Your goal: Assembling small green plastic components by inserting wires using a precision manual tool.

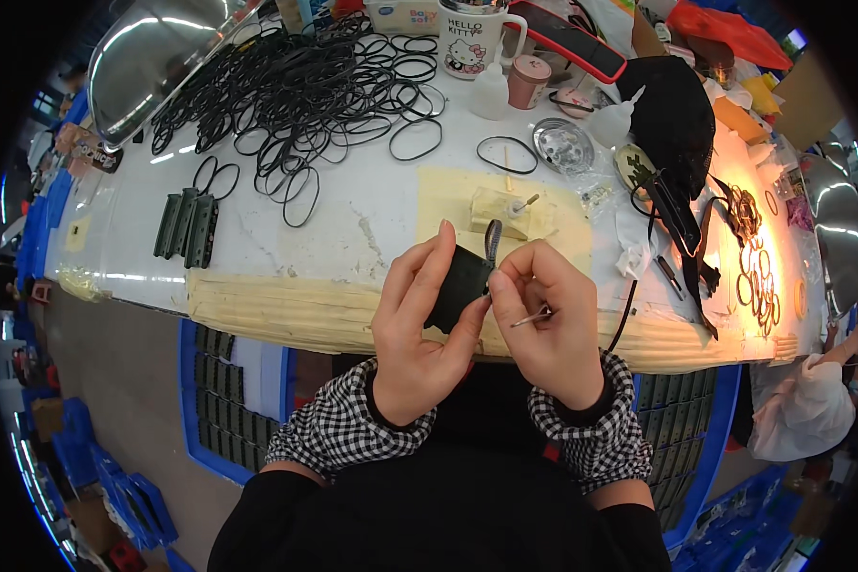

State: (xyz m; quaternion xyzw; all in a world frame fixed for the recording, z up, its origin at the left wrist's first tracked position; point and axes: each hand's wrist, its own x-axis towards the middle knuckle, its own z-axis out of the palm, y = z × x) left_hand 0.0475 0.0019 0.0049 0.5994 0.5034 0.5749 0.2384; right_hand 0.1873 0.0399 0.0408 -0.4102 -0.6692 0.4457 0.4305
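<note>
over the tan padded edge (276, 297) of the white surface (133, 229), a dark block (458, 284) sits up in the left grip (415, 319), with the fingers on one side of it and the thumb on the other. the right grip (555, 319) pinches the low end of a black loop (493, 243), right by the block's edge, and a thin metal stick (529, 318) pokes out from it too. the loop stands up off the block, so i think this one is begun but not done; fingers hide just how the two join. a lot looks left: a big heap of black rings (296, 86) lies at the far left, and three dark green blocks (186, 229) lie nearer, with a few rings touching or close by them. more dark pieces (221, 381) lie in rows in the left blue tray (187, 400) and the right blue tray (727, 410), below the surface. they are too small to tell which are done
</note>
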